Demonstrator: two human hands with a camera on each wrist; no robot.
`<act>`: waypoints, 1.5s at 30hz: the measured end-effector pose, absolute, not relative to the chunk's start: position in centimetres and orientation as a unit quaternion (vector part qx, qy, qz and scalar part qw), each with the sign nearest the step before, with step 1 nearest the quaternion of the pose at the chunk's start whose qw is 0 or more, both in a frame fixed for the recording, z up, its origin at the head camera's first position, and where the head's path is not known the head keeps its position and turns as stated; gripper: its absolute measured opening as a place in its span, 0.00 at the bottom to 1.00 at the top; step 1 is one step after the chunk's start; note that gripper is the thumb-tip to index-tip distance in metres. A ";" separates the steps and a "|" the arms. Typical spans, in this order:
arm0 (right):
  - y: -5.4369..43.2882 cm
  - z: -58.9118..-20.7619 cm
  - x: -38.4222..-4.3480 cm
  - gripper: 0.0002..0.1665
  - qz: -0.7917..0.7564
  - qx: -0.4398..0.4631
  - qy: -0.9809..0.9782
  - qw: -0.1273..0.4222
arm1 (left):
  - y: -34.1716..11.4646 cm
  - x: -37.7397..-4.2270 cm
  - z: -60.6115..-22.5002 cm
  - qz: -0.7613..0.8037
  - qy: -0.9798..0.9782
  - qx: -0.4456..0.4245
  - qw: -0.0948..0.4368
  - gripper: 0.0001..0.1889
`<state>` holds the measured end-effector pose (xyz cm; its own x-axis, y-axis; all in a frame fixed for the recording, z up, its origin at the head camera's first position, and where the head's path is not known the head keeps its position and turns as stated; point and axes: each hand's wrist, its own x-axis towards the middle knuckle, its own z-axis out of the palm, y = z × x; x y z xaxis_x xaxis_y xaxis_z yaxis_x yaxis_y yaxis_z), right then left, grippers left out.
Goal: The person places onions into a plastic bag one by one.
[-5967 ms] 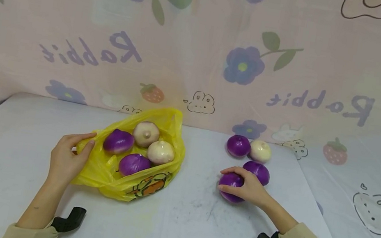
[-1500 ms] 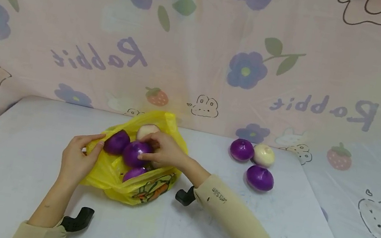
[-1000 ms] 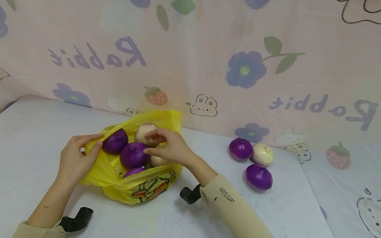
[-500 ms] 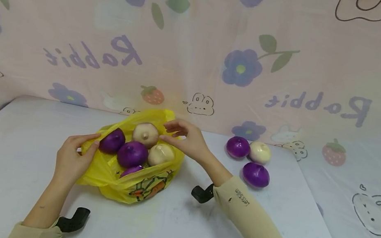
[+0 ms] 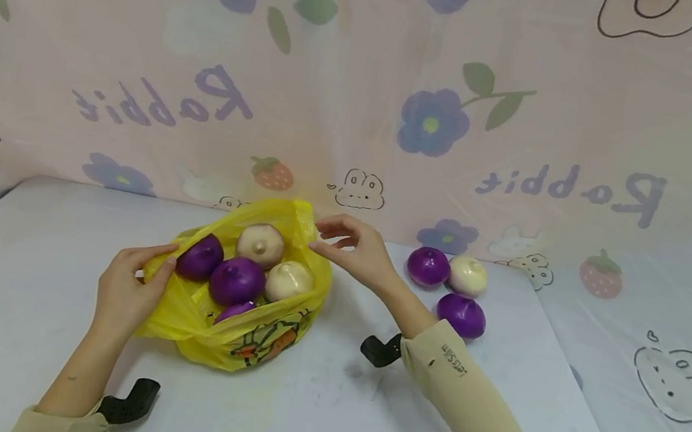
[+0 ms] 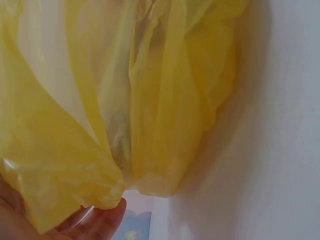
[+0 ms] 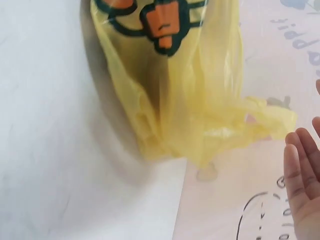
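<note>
A yellow plastic bag [image 5: 210,345] stands on the table with its mouth spread wide. Inside lie several onions, among them a purple onion [image 5: 236,282] on top, another purple onion [image 5: 201,258] at the left, and white onions [image 5: 289,282] at the right. My left hand [image 5: 131,288] pinches the bag's left edge between thumb and fingers. At the bag's upper right corner, my right hand [image 5: 357,248] has loosely bent fingers and holds nothing. The right wrist view shows its fingers [image 7: 296,172] extended beside the tip of the bag's handle [image 7: 280,120].
On the table's right side, two purple onions [image 5: 428,267] [image 5: 461,316] and a white onion [image 5: 468,276] sit grouped together. A patterned cloth [image 5: 311,90] hangs behind the white table [image 5: 320,423]. Black wrist mounts [image 5: 129,402] stick out at both sleeves.
My right hand took a purple onion from the right group, set it in the bag, let go and drew back up and right to the bag's rim. My left hand kept its hold.
</note>
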<state>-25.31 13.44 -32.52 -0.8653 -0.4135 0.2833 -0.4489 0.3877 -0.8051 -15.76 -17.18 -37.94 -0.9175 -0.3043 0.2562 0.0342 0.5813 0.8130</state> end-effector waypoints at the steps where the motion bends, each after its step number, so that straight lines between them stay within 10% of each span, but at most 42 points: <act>1: 13.7 -32.5 -25.4 0.22 0.488 0.254 -0.835 0.018 | -17.2 -15.8 -38.0 -0.451 -0.869 0.079 0.187 0.17; 45: 23.8 -35.5 -26.8 0.39 0.339 0.034 -0.937 0.079 | -17.2 -15.8 -38.2 -0.448 -0.871 0.074 0.189 0.17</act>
<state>-26.77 23.77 -35.50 -0.9854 -0.0095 0.1703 -0.1163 0.7678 -0.6301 -15.78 -17.18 -38.22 -0.9174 -0.2986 0.2630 0.0401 0.5882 0.8077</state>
